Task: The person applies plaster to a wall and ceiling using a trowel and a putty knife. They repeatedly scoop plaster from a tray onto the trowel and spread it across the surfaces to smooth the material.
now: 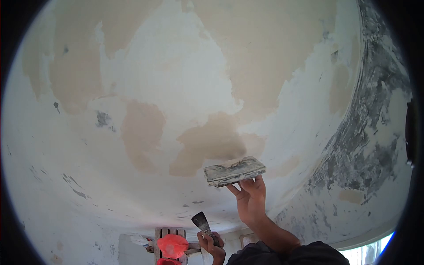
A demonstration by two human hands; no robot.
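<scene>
My right hand (251, 198) is raised, its fingers wrapped under a rectangular plastering trowel (235, 171). Grey and white smears coat the trowel's broad face and edges. In this view it overlaps the lower end of a darker beige patch (212, 139) on the plastered surface (185, 66). Lower down and to the left, my left hand (213, 245) grips a putty knife (202, 223) by its handle, the dark blade pointing up and to the left. White residue marks the lower part of that blade.
Beige and white patches cover the broad surface overhead. A rough grey-black band (366, 119) runs down the right side. Below, a slatted wooden stand (163, 232) carries a red plastic bag (172, 245). Bright light comes from a window (369, 255) at the lower right.
</scene>
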